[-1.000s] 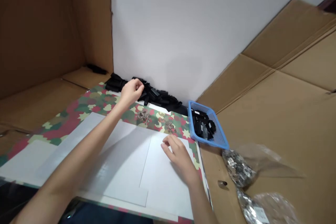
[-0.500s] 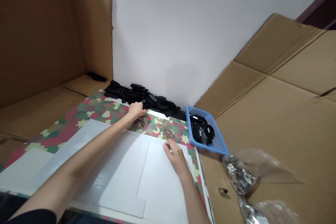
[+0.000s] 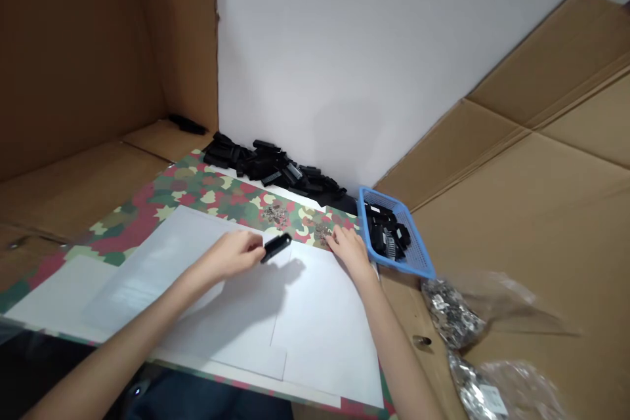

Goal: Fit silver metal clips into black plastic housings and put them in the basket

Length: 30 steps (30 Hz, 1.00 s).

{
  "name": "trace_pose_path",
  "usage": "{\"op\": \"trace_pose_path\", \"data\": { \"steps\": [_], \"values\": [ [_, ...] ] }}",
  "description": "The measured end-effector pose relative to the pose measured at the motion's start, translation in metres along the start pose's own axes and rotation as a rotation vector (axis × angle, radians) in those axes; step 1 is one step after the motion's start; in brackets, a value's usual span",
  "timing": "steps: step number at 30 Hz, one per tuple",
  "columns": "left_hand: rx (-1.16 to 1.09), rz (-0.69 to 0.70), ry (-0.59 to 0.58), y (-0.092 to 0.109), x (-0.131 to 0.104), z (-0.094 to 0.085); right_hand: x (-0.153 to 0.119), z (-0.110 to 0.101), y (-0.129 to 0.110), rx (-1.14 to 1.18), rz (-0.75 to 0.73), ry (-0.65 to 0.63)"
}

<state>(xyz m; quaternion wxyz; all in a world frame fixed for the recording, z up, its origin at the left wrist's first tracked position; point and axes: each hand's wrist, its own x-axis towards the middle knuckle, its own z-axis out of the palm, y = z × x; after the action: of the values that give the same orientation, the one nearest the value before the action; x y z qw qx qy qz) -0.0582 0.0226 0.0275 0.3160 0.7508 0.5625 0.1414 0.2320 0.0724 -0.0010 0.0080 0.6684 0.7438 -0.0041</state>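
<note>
My left hand [image 3: 241, 252] grips one end of a long, narrow black plastic piece [image 3: 277, 247], held above the white sheet [image 3: 325, 315] with its far end pointing right. A shadow of hand and piece falls on the sheet. My right hand [image 3: 350, 249] rests at a small pile of tiny brownish metal parts [image 3: 322, 232], fingers reaching forward and somewhat apart, fingertips at the pile's right edge. Whether they touch a part is too small to make out. Another pile of tiny metal parts [image 3: 275, 214] lies further left on the camouflage-patterned cover [image 3: 211, 187].
Many black plastic pieces [image 3: 266, 164] lie heaped along the wall. A blue plastic basket [image 3: 420, 256] with more black pieces stands right of my right hand. Clear bags of metal parts [image 3: 453, 315] lie on cardboard at the right. Cardboard walls [image 3: 177, 33] enclose the sides.
My left hand has come back from the heap by the wall, toward me, with a black plastic piece in it. My right hand has moved forward to the small metal pile.
</note>
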Motion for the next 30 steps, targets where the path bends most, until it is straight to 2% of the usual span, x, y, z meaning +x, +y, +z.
{"op": "trace_pose_path", "data": {
  "steps": [4,7,11,14,17,22,24,25,27,30],
  "values": [
    [0.01,-0.012,-0.038,-0.011,-0.042,0.022,0.006,0.005,-0.009,-0.087,-0.009,-0.03],
    [0.029,-0.05,-0.041,-0.016,-0.058,0.027,0.009,0.007,-0.014,-0.125,-0.012,-0.044],
    [0.105,-0.075,-0.002,-0.018,-0.064,0.03,0.012,0.009,-0.018,-0.148,-0.005,-0.062],
    [0.165,-0.014,0.076,-0.016,-0.066,0.035,0.013,0.008,-0.017,-0.145,0.014,-0.078],
    [0.199,0.051,0.101,-0.013,-0.066,0.043,0.013,0.005,-0.015,-0.136,0.037,-0.088],
    [0.148,0.036,0.118,-0.01,-0.063,0.052,0.015,0.005,-0.014,-0.126,0.055,-0.088],
    [-0.072,0.005,0.113,-0.01,-0.062,0.05,0.016,0.007,-0.014,-0.112,0.05,-0.086],
    [-0.26,-0.016,0.091,-0.01,-0.062,0.049,0.017,0.009,-0.014,-0.097,0.047,-0.084],
    [-0.746,-0.094,0.044,-0.008,-0.063,0.044,0.019,0.011,-0.013,-0.051,0.048,-0.077],
    [-1.439,-0.296,-0.014,-0.005,-0.066,0.038,0.022,0.013,-0.008,0.073,0.059,-0.06]
  ]
}}
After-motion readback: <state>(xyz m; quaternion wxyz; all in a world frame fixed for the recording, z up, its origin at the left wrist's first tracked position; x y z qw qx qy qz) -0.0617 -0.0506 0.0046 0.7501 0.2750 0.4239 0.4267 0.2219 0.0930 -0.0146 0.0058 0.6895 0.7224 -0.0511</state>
